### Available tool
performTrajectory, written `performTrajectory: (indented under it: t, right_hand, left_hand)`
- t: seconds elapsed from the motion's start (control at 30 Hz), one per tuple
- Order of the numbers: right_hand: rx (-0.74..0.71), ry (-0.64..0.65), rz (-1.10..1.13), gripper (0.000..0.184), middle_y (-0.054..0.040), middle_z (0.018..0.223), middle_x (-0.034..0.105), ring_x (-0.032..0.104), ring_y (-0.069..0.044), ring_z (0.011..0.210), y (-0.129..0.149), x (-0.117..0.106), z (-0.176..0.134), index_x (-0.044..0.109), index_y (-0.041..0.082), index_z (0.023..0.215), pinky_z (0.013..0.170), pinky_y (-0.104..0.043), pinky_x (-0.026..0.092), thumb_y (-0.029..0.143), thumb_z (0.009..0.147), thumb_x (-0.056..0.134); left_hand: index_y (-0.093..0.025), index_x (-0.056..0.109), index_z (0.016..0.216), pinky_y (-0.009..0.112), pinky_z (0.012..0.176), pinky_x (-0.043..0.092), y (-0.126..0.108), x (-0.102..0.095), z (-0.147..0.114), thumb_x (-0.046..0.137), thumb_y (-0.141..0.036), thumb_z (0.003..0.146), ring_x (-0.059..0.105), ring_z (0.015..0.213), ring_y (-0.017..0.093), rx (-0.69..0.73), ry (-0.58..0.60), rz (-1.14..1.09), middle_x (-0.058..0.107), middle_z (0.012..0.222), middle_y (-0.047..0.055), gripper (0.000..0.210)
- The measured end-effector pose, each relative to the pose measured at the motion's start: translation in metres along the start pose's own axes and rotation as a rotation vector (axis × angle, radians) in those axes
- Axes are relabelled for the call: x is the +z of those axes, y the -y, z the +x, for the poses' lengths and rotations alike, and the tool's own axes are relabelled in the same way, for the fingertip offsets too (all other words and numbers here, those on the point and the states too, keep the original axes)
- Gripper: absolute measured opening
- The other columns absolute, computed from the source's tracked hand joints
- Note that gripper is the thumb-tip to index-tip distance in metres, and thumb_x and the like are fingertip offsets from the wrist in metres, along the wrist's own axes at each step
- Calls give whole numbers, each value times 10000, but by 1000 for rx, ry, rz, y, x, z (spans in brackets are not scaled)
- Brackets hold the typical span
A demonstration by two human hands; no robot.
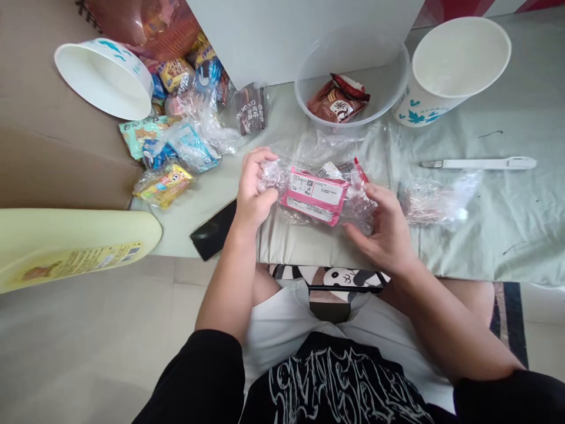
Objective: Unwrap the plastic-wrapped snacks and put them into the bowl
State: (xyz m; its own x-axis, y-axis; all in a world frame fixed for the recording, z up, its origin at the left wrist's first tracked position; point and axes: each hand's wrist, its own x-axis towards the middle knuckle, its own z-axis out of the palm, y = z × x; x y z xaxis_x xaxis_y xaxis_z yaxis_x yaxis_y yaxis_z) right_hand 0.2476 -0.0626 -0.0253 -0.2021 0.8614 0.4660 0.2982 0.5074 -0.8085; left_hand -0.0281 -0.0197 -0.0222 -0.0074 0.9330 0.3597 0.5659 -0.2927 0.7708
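Observation:
Between my hands lies a clear plastic bag [289,217] with pink and white snack packets [314,194] inside. My left hand [256,185] is closed on the bunched left end of the bag. At its right end, my right hand [384,229] has thumb and fingers apart, with the fingertips against the crinkled plastic. Behind the bag stands a clear plastic bowl [304,103] holding brown snack packets [338,103]. A dark cocoa packet [251,109] rests left of the bowl.
Wrapped snacks [176,135] pile up at the left beside a tipped paper tub [103,76]. A phone [214,229] lies by my left forearm. Rightward are another paper tub [461,59], a white-handled craft knife [481,163] and a bag of thin sticks [430,203].

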Motion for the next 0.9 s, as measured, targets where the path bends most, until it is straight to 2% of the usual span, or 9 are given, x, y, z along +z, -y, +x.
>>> performTrajectory:
  t: [0.1, 0.17, 0.3, 0.47, 0.53, 0.6, 0.7, 0.77, 0.9]
  right_hand:
    - [155, -125, -158, 437, -35, 1044, 629, 626, -170, 760, 2, -1, -2, 615, 316, 1279, 699, -370, 583, 177, 872, 692]
    - [205, -161, -216, 252, -2, 875, 608, 559, -147, 647, 3, -3, -4, 666, 284, 1142, 656, -357, 555, 208, 902, 661]
    - [178, -257, -171, 71, 12, 786, 619, 575, -156, 655, 6, -5, -5, 675, 264, 985, 679, -365, 547, 237, 931, 637]
    - [219, -502, 66, 32, -33, 905, 651, 694, -235, 980, 10, -1, 3, 640, 265, 930, 880, -445, 571, 248, 932, 613]
    - [237, -566, 123, 62, -18, 818, 599, 697, -229, 948, 13, -1, 7, 607, 269, 862, 876, -435, 577, 224, 902, 622]
    - [215, -615, 194, 132, 15, 711, 527, 653, -178, 742, 16, -2, 11, 563, 263, 786, 719, -359, 579, 190, 843, 656]
    - [279, -578, 277, 172, 56, 661, 481, 431, -91, 462, 20, -4, 12, 550, 249, 784, 404, -248, 382, 163, 797, 698]
    - [370, -505, 273, 154, 59, 704, 494, 397, -76, 432, 20, -6, 9, 566, 248, 855, 359, -243, 320, 163, 816, 689]
    - [309, -359, 103, 229, -28, 971, 573, 645, -188, 869, 10, -10, 4, 604, 278, 1031, 658, -335, 563, 175, 828, 624]
  left_hand:
    - [-296, 613, 1166, 486, 1125, 481, -6, -4, -3, 647, -145, 828, 563, 1302, 286, 107, 102, 126, 496, 1422, 80, 372]
    - [-275, 631, 1157, 494, 1114, 484, -9, -5, -4, 623, -97, 810, 587, 1252, 273, 131, 109, 176, 491, 1438, 89, 390]
    - [-237, 675, 1053, 402, 1008, 534, -11, -7, -1, 587, -85, 831, 638, 1102, 220, 108, 86, 209, 629, 1224, 68, 283]
    - [-232, 650, 896, 373, 931, 552, -17, -10, 4, 613, -230, 872, 664, 1003, 210, 48, 51, 46, 700, 1041, 57, 44]
    - [-232, 606, 803, 395, 935, 559, -21, -10, 4, 640, -354, 881, 671, 1048, 228, -8, 37, -81, 702, 1100, 71, 149]
    - [-224, 536, 708, 371, 815, 580, -25, -10, 2, 645, -473, 879, 694, 933, 212, -105, 22, -247, 704, 1053, 70, 321]
    - [-222, 450, 629, 275, 485, 448, -28, -11, 0, 619, -532, 883, 536, 504, 120, -292, 14, -464, 594, 665, 7, 435]
    - [-228, 462, 631, 258, 404, 329, -27, -10, -1, 625, -504, 889, 384, 392, 92, -392, -17, -459, 423, 510, -45, 411]
    - [-234, 594, 805, 263, 557, 445, -19, -7, 1, 717, -420, 851, 555, 605, 121, -293, -235, -162, 568, 688, -21, 228]
